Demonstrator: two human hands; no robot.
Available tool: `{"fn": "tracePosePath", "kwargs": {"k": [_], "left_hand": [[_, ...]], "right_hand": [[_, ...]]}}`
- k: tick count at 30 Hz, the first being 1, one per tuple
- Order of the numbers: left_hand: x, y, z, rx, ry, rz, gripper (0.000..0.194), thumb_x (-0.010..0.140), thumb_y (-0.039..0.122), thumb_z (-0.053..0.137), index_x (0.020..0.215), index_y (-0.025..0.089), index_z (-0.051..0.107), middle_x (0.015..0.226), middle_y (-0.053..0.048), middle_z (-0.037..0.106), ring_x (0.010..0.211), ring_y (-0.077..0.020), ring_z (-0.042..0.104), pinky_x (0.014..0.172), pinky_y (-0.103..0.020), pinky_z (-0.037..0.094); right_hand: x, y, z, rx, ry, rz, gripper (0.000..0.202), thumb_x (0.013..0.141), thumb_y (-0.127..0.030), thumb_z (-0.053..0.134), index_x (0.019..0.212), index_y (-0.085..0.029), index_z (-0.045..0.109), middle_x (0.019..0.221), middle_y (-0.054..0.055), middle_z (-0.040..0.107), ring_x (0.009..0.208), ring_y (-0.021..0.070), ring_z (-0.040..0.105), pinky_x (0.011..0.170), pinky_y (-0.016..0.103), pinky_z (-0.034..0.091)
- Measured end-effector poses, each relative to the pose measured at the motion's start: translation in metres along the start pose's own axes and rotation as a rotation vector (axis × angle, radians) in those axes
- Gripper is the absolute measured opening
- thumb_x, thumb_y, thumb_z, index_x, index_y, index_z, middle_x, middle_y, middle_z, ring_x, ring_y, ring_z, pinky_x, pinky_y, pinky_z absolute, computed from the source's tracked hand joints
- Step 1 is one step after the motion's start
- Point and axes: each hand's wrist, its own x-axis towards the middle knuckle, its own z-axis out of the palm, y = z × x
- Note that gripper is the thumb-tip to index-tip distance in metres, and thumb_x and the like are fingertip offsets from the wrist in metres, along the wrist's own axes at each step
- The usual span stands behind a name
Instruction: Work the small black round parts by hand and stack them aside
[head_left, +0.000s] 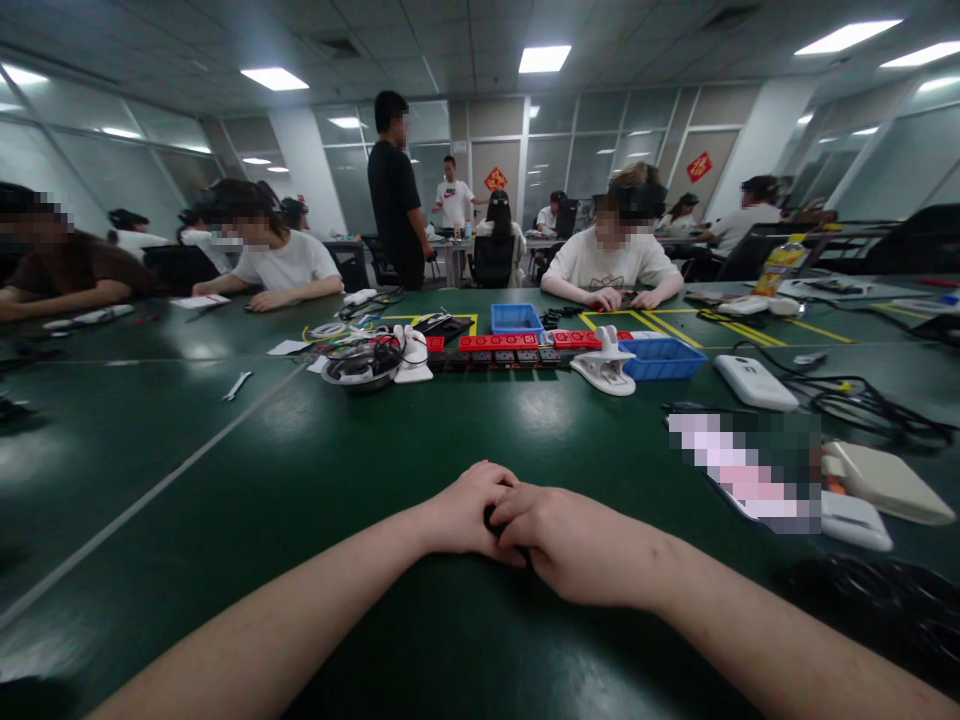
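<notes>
Barely visible dark object [492, 518], axis unclear

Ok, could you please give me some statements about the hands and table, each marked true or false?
1. The left hand and right hand are far apart. False: they are close together.
2. Something dark shows between the hands. True.
3. The table has a white top. False: it is green.
4. The wrench lies right of the hands. False: it lies left.
5. The larger blue bin stands beyond the hands. True.
</notes>
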Motion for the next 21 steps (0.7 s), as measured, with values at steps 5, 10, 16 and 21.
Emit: {"fn": "tracePosePath", "kwargs": {"k": [5,10,16,21], "left_hand": [[0.001,-0.001,-0.002,0.038,-0.015,0.056,0.039,0.055,0.040,0.074,0.089,0.024,0.064,0.104,-0.001,0.051,0.101,-0.0228,0.044,0.089,-0.034,0.036],[0.001,0.000,-0.001,0.074,-0.019,0.058,0.037,0.057,0.039,0.072,0.089,0.023,0.063,0.106,-0.003,0.053,0.101,-0.0241,0.046,0.091,-0.037,0.035],[-0.001,-0.002,0.004,0.069,0.021,0.019,0.068,0.055,0.043,0.072,0.115,0.023,0.047,0.113,-0.006,0.049,0.106,-0.0273,0.044,0.099,-0.048,0.025],[0.000,0.005,0.005,0.078,0.052,-0.030,0.069,0.051,0.053,0.070,0.108,0.020,0.049,0.100,-0.004,0.052,0.098,-0.0239,0.049,0.102,-0.051,0.019]], "right_hand": [[0.001,0.001,0.003,0.028,-0.007,-0.068,0.022,0.067,0.001,0.048,0.068,-0.014,0.064,0.082,0.003,0.064,0.089,0.0150,0.055,0.082,0.027,0.040],[0.001,-0.003,0.003,0.042,0.049,-0.078,0.021,0.067,-0.002,0.048,0.071,-0.015,0.064,0.077,0.001,0.064,0.082,0.0142,0.056,0.087,0.030,0.038],[-0.004,-0.011,-0.010,0.014,0.200,0.068,0.017,0.073,-0.013,0.052,0.085,-0.017,0.063,0.088,0.004,0.063,0.088,0.0164,0.054,0.091,0.035,0.034],[-0.002,-0.011,-0.008,-0.041,0.158,0.403,0.022,0.076,-0.029,0.054,0.091,-0.015,0.061,0.087,0.008,0.062,0.081,0.0196,0.057,0.072,0.031,0.043]]}}
